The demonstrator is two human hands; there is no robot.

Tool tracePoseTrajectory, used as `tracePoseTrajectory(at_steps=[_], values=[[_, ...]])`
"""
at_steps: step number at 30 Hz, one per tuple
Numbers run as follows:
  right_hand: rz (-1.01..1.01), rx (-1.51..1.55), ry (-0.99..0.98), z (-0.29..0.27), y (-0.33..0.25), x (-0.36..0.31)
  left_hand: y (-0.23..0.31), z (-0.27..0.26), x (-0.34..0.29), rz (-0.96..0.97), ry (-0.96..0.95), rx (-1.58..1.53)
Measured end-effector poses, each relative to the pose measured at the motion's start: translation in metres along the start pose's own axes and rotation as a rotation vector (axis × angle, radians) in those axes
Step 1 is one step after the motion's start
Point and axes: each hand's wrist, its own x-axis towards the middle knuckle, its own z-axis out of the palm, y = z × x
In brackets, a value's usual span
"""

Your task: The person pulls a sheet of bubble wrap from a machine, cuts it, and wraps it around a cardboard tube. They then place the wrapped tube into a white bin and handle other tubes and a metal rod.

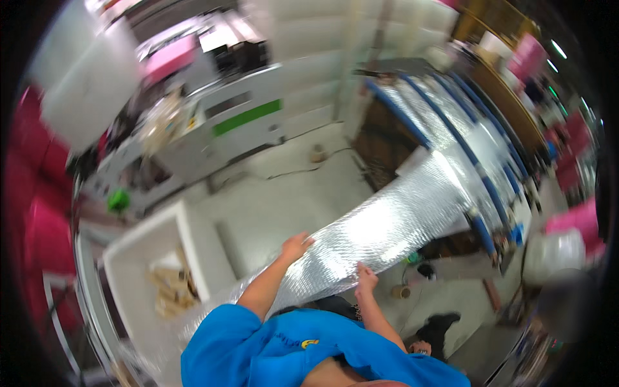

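Note:
A long sheet of silver bubble foil [387, 222] stretches across in front of me, from the rack with blue rollers [445, 119] at the right down toward my lower left. My left hand [296, 247] grips its far edge, with the fingertips partly hidden in blur. On the near edge, my right hand [366, 278] is closed, pinching the foil. Bright glare lies on the sheet between and beyond my hands. More silver foil runs over the rollers.
At the lower left stands a white tub [193, 251] with several tan pieces [171, 290] inside. A light grey machine with a green stripe [248, 117] is at the far left. A dark cable [293, 174] crosses the floor. Pink wrapped bundles [45, 238] line the left side.

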Motion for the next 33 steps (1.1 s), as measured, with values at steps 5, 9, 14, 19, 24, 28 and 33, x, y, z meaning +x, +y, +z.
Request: tracePoseTrajectory(at_steps=[5, 9, 14, 19, 24, 28, 33], values=[[0.106, -0.058, -0.098, -0.021, 0.015, 0.014, -0.008, 0.008, -0.014, 0.050, 0.015, -0.063], [0.121, -0.212, -0.080, -0.035, -0.011, -0.001, -0.024, -0.021, -0.056, 0.075, 0.029, 0.080], [0.312, -0.394, -0.411, -0.059, 0.003, 0.082, -0.104, -0.095, -0.165, -0.305, 0.905, 0.148], [0.245, -0.376, -0.198, -0.042, 0.000, 0.052, -0.189, -0.189, -0.336, -1.231, 1.573, 0.440], [0.202, -0.312, -0.228, -0.048, 0.006, 0.064, -0.295, -0.228, -0.413, -1.592, 1.703, 0.717], [0.165, -0.068, -0.058, -0.032, 0.008, 0.038, -0.381, -0.252, -0.521, -1.218, 1.437, 0.116], [0.049, -0.173, -0.006, 0.004, 0.025, 0.043, -0.400, -0.103, -0.418, -0.816, 0.661, -0.226]])
